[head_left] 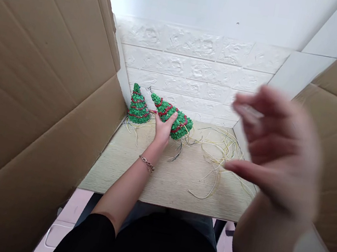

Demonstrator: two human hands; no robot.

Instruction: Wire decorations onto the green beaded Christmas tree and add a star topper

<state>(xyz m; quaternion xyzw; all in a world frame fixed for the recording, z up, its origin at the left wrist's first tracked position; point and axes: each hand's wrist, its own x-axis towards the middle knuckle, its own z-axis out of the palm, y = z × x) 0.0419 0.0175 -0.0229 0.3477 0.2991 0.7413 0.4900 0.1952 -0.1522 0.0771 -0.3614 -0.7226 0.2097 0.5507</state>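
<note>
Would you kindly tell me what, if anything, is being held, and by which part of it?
The tilted green tree is held by its middle in the left grip; the right grip, raised and open, holds nothing visible.

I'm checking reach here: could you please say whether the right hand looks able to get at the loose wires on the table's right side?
Probably yes: the right hand is raised and looks empty, nothing visible blocks its way down to the loose wires, and the left hand holds a tree farther left.

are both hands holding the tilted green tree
No, only the left hand holds the tilted green tree; the right hand is raised in the air, away from it.
</note>
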